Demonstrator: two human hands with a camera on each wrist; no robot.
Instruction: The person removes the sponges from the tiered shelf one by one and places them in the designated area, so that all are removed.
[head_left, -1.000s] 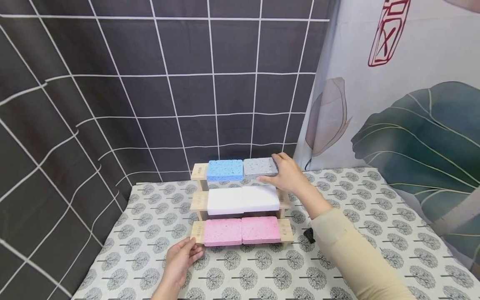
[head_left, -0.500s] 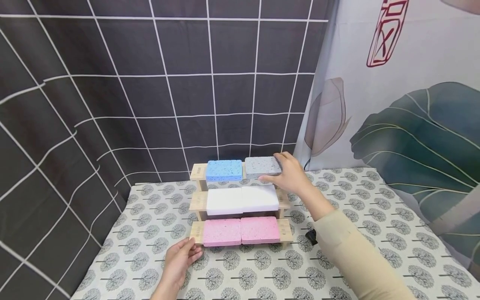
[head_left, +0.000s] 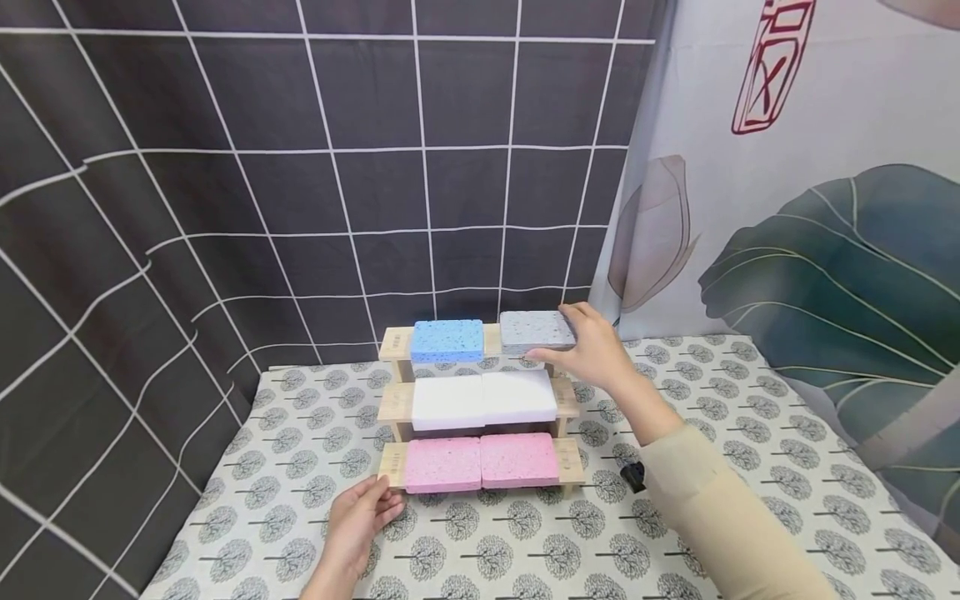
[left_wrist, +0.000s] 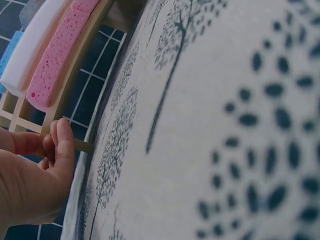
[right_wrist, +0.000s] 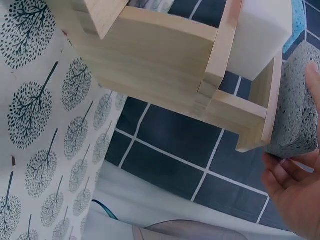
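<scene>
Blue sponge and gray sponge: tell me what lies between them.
In the head view, only a bare strip of the wooden top board shows between the blue sponge and the gray sponge in the right hand.

Head view forward and down, close wrist views, rack shared

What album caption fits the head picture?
Right hand grips a gray sponge near the blue sponge; left hand holds the wooden rack.

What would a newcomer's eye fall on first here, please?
Probably the two pink sponges on the lowest step of the wooden rack, with two white blocks above. At the top, a blue sponge sits left of the grey sponge that the right hand grips. The left hand holds the lowest step's left end.
</scene>
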